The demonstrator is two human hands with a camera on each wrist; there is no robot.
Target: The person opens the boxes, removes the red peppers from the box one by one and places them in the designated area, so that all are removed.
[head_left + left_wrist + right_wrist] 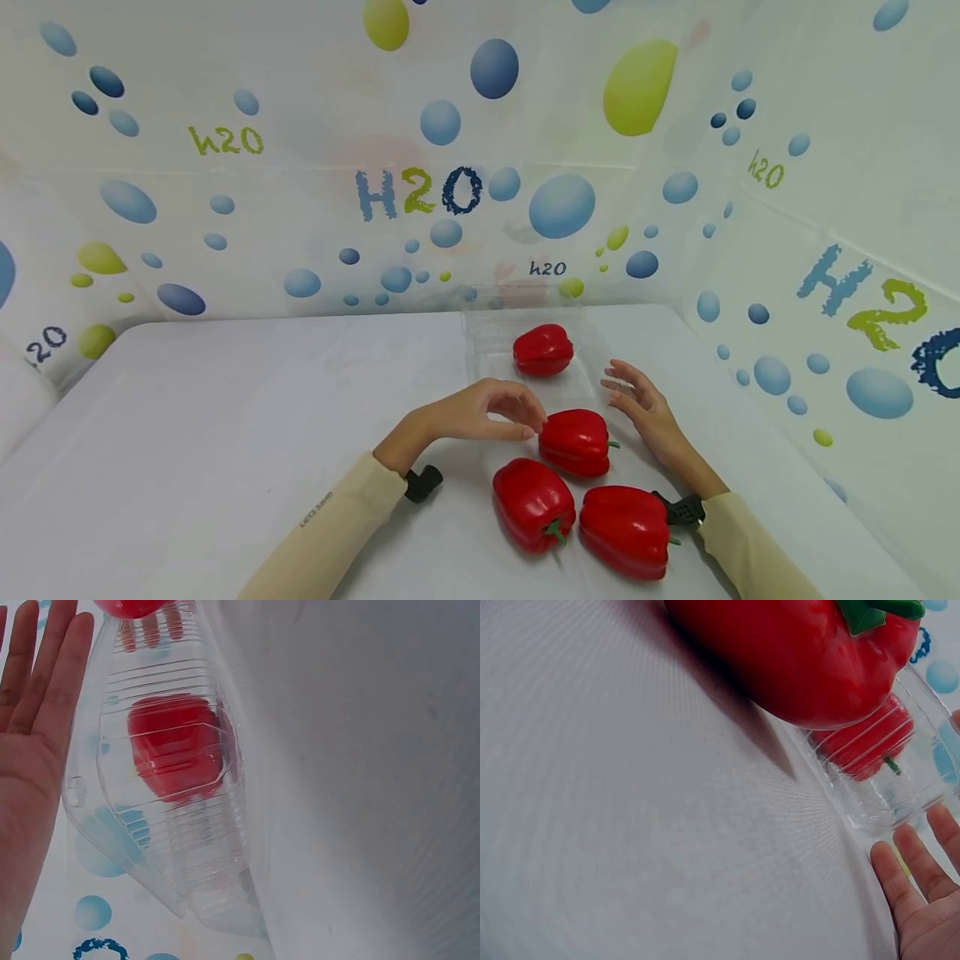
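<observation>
A red bell pepper lies inside a clear plastic container, seen through its ribbed walls in both wrist views. In front of it, another red bell pepper rests on its side with its green stem to the right. My left hand is at that pepper's left side, fingers loosely bent; whether the fingertips touch it I cannot tell. On the other side, my right hand is held up with spread fingers, near the container's right front, holding nothing.
Two more red bell peppers lie nearest the front: one on the left, one on the right by my right wrist. A white cloth covers the table. Behind and to the right hangs a patterned curtain.
</observation>
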